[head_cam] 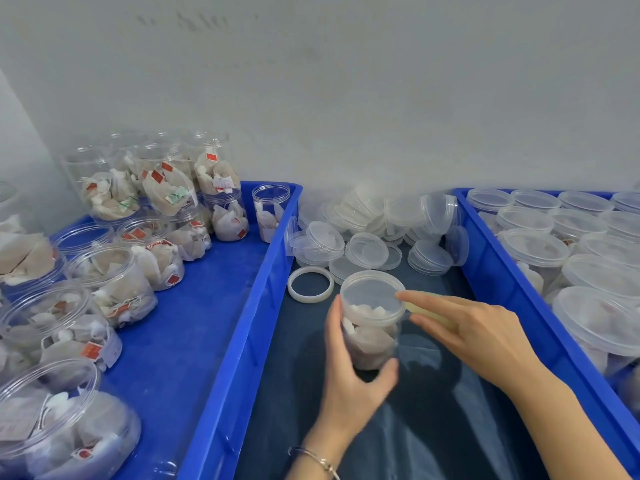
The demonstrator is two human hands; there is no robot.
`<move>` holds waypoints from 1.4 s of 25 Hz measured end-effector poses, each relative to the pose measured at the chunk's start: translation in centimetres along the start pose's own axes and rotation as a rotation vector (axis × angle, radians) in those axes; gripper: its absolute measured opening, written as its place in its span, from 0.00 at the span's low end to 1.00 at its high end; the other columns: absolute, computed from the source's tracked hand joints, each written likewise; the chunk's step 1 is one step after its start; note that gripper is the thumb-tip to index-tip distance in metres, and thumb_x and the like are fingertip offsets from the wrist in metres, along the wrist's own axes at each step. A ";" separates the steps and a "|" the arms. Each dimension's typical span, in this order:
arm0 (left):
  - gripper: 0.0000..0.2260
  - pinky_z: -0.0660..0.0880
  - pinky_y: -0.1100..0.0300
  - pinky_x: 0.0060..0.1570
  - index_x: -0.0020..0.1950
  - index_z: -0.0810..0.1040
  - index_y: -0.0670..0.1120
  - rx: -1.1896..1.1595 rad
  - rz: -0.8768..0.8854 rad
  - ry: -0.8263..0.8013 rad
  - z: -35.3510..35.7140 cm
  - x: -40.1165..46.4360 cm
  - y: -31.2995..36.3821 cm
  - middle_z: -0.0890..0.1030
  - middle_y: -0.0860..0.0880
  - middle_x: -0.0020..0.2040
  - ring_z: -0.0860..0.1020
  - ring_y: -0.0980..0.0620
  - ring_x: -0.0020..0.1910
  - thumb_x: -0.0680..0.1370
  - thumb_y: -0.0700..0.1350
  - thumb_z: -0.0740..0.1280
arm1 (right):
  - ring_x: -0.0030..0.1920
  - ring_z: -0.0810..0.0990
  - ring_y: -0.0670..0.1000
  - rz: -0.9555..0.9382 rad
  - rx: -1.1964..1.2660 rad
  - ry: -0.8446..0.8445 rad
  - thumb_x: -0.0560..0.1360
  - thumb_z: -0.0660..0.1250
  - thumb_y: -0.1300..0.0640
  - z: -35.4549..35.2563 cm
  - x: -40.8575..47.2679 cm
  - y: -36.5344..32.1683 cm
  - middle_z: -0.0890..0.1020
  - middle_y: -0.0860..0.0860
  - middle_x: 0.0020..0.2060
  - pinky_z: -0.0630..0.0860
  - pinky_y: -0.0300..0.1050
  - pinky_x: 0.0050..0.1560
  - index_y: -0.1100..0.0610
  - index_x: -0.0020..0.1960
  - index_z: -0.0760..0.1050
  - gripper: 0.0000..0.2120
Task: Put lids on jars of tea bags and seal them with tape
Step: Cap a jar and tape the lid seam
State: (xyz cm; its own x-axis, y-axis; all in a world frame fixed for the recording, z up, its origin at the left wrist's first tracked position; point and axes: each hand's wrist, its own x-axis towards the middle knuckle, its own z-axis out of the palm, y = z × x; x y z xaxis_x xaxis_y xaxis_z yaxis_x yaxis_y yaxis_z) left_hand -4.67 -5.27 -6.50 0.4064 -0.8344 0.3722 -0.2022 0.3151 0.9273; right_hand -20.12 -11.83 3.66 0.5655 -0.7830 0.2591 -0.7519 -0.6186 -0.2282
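Gripping the jar [369, 336] upright at centre with my left hand [349, 375], I see its lid [372, 296] already on. My right hand [478, 332], fingers straight, touches the lid's right rim; the tape roll [310, 284] lies just far-left.

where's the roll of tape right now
In the head view, the white ring-shaped tape roll lies flat on the dark cloth between the two blue plastic crates, just left of the lidded clear jar.

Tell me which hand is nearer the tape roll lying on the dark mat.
Left. The left hand grips the lidded jar just right of the tape roll; the right hand reaches in from beyond the jar.
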 end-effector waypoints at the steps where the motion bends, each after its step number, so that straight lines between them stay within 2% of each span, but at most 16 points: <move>1: 0.49 0.62 0.65 0.69 0.77 0.53 0.50 0.098 -0.019 -0.009 0.9 0.1 0.1 0.62 0.57 0.75 0.61 0.60 0.73 0.64 0.50 0.78 | 0.42 0.76 0.37 -0.006 -0.038 -0.008 0.73 0.49 0.30 -0.1 0.1 -0.1 0.69 0.19 0.49 0.62 0.32 0.27 0.20 0.62 0.58 0.18; 3: 0.54 0.62 0.61 0.70 0.76 0.53 0.48 0.185 -0.071 0.121 2.4 1.7 0.9 0.62 0.54 0.72 0.62 0.58 0.72 0.59 0.52 0.82 | 0.42 0.77 0.39 -0.013 -0.099 -0.015 0.73 0.47 0.30 0.2 0.0 -0.2 0.75 0.28 0.50 0.66 0.34 0.28 0.26 0.68 0.55 0.23; 5: 0.47 0.67 0.55 0.68 0.73 0.59 0.48 0.147 -0.109 0.196 2.8 3.8 1.7 0.68 0.52 0.67 0.68 0.54 0.67 0.60 0.46 0.82 | 0.39 0.78 0.45 0.025 -0.105 -0.011 0.75 0.47 0.33 0.9 -0.3 0.0 0.74 0.34 0.44 0.69 0.40 0.32 0.36 0.73 0.50 0.27; 7: 0.44 0.69 0.59 0.65 0.70 0.62 0.50 0.143 -0.138 0.144 1.9 5.4 1.5 0.70 0.53 0.64 0.71 0.56 0.64 0.59 0.43 0.81 | 0.37 0.75 0.48 0.072 -0.054 -0.090 0.78 0.51 0.41 1.6 -0.3 0.5 0.73 0.38 0.39 0.66 0.43 0.36 0.45 0.73 0.51 0.25; 9: 0.43 0.69 0.72 0.59 0.68 0.64 0.52 0.134 -0.153 0.074 0.4 6.0 1.1 0.72 0.55 0.63 0.72 0.62 0.61 0.59 0.42 0.82 | 0.40 0.73 0.47 0.066 0.040 -0.203 0.80 0.52 0.47 1.7 -0.1 0.9 0.76 0.42 0.41 0.63 0.42 0.44 0.48 0.68 0.60 0.17; 10: 0.42 0.68 0.76 0.56 0.67 0.64 0.53 0.122 -0.166 0.058 -0.3 6.1 0.9 0.73 0.56 0.62 0.72 0.65 0.60 0.59 0.41 0.82 | 0.41 0.73 0.46 0.058 0.068 -0.228 0.80 0.51 0.49 1.6 0.1 1.1 0.77 0.43 0.41 0.64 0.42 0.51 0.48 0.61 0.66 0.12; 12: 0.42 0.69 0.72 0.57 0.66 0.65 0.54 0.094 -0.187 0.051 -1.3 6.1 0.6 0.73 0.59 0.60 0.71 0.69 0.59 0.59 0.40 0.82 | 0.45 0.73 0.43 0.058 0.045 -0.234 0.79 0.49 0.48 1.4 0.2 1.4 0.76 0.43 0.40 0.59 0.48 0.68 0.49 0.47 0.69 0.12; 14: 0.41 0.69 0.69 0.58 0.65 0.65 0.55 0.074 -0.195 0.045 -1.9 6.1 0.5 0.73 0.62 0.59 0.71 0.70 0.58 0.59 0.39 0.82 | 0.49 0.71 0.43 0.104 -0.009 -0.217 0.76 0.48 0.47 1.2 0.1 2.1 0.74 0.43 0.41 0.50 0.54 0.73 0.51 0.42 0.67 0.13; 16: 0.41 0.69 0.70 0.58 0.65 0.66 0.55 0.050 -0.200 0.042 -2.3 6.2 0.4 0.74 0.62 0.59 0.72 0.71 0.57 0.58 0.38 0.82 | 0.49 0.69 0.43 0.153 -0.048 -0.184 0.75 0.49 0.47 0.6 -0.1 3.0 0.73 0.43 0.41 0.50 0.56 0.71 0.50 0.40 0.65 0.11; 18: 0.41 0.70 0.72 0.55 0.65 0.67 0.56 0.020 -0.208 0.046 -2.6 6.1 0.2 0.74 0.63 0.58 0.73 0.71 0.56 0.58 0.37 0.82 | 0.48 0.69 0.45 0.176 -0.053 -0.150 0.76 0.48 0.46 0.1 0.0 3.7 0.71 0.43 0.40 0.58 0.54 0.67 0.50 0.39 0.64 0.12; 19: 0.41 0.71 0.74 0.54 0.64 0.67 0.57 0.012 -0.209 0.046 -2.9 6.0 0.0 0.75 0.64 0.57 0.73 0.70 0.56 0.58 0.38 0.82 | 0.47 0.69 0.46 0.180 -0.050 -0.143 0.77 0.46 0.46 0.1 0.1 3.9 0.71 0.43 0.39 0.63 0.51 0.62 0.51 0.39 0.64 0.14; 21: 0.40 0.72 0.73 0.52 0.63 0.68 0.60 0.007 -0.205 0.043 -3.4 5.6 -0.2 0.76 0.66 0.56 0.74 0.69 0.57 0.57 0.39 0.82 | 0.46 0.68 0.46 0.169 -0.036 -0.144 0.78 0.46 0.42 0.4 0.5 3.9 0.70 0.44 0.39 0.65 0.46 0.49 0.51 0.39 0.63 0.17; 23: 0.40 0.72 0.71 0.53 0.62 0.68 0.62 0.006 -0.205 0.032 -4.0 5.2 -0.3 0.76 0.68 0.56 0.74 0.68 0.58 0.57 0.41 0.82 | 0.47 0.67 0.44 0.166 0.021 -0.162 0.78 0.49 0.39 0.9 0.9 3.6 0.70 0.42 0.40 0.68 0.46 0.44 0.50 0.40 0.63 0.17; 28: 0.41 0.74 0.66 0.56 0.65 0.68 0.59 0.048 -0.197 -0.088 -5.0 4.4 -0.1 0.76 0.65 0.59 0.74 0.65 0.61 0.58 0.39 0.82 | 0.52 0.67 0.47 0.126 0.027 -0.224 0.79 0.49 0.40 1.7 2.8 3.5 0.70 0.42 0.46 0.74 0.49 0.48 0.49 0.42 0.63 0.15; 31: 0.41 0.74 0.58 0.61 0.66 0.67 0.56 0.073 -0.195 -0.188 -5.0 4.1 0.1 0.75 0.66 0.60 0.73 0.63 0.63 0.59 0.36 0.81 | 0.53 0.67 0.48 0.106 -0.002 -0.242 0.80 0.49 0.41 2.3 4.3 3.1 0.70 0.45 0.49 0.74 0.49 0.49 0.50 0.46 0.64 0.15; 35: 0.41 0.72 0.57 0.63 0.67 0.67 0.53 0.046 -0.193 -0.279 -5.3 4.1 0.2 0.75 0.59 0.63 0.72 0.59 0.66 0.60 0.34 0.81 | 0.53 0.66 0.49 0.043 0.008 -0.249 0.81 0.52 0.44 2.7 5.9 2.1 0.70 0.48 0.51 0.72 0.50 0.52 0.55 0.50 0.67 0.15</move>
State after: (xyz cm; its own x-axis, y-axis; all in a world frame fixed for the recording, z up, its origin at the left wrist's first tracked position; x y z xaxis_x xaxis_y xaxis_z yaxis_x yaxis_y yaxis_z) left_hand 1.66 -6.26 -4.55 0.1832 -0.9701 0.1590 -0.1876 0.1243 0.9744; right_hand -17.47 -17.90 2.14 0.5996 -0.8002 0.0099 -0.7751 -0.5838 -0.2415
